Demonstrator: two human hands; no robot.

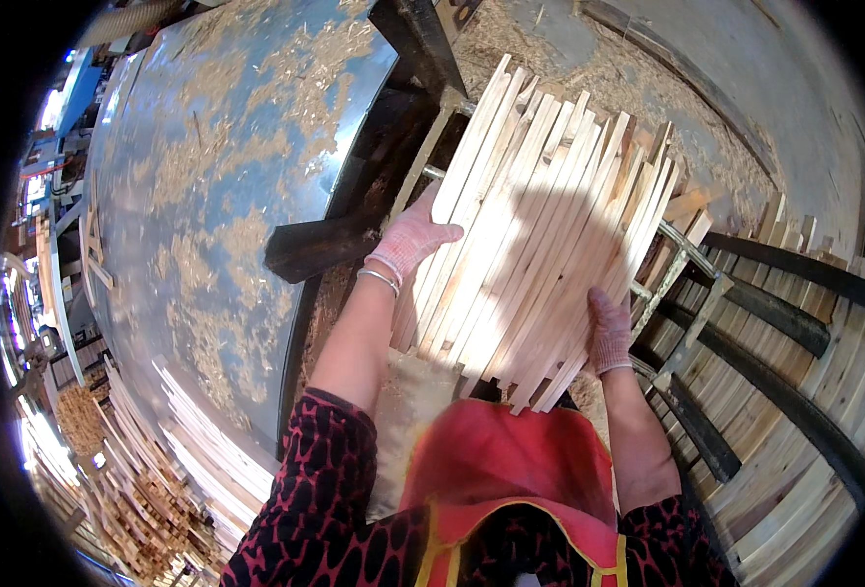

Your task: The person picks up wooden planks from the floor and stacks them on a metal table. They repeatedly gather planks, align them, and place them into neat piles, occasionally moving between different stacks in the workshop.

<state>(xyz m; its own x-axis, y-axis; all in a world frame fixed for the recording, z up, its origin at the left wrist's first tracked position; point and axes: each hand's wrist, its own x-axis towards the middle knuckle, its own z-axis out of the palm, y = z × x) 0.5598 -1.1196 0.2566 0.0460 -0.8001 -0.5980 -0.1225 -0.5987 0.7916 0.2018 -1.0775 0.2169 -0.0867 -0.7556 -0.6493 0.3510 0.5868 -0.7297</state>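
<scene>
A wide bundle of pale wooden strips (525,235) lies lengthwise in front of me, its far ends uneven. Against the bundle's left side presses my left hand (415,238), in a pink knit glove, thumb over the top and fingers down along the outer edge. My right hand (610,331), gloved alike, grips the near right side of the same strips, its fingers partly hidden below. Between them the strips sit side by side, some slightly askew. Beneath the bundle, parts of a metal frame (669,256) show at the right.
To the left stands a metal table (207,215) strewn with wood shavings, a dark beam (320,247) jutting from its side. At the right, dark metal bars (775,391) cross stacked boards (746,489). More strips (212,445) are piled at the lower left. Sawdust (540,44) covers the floor ahead.
</scene>
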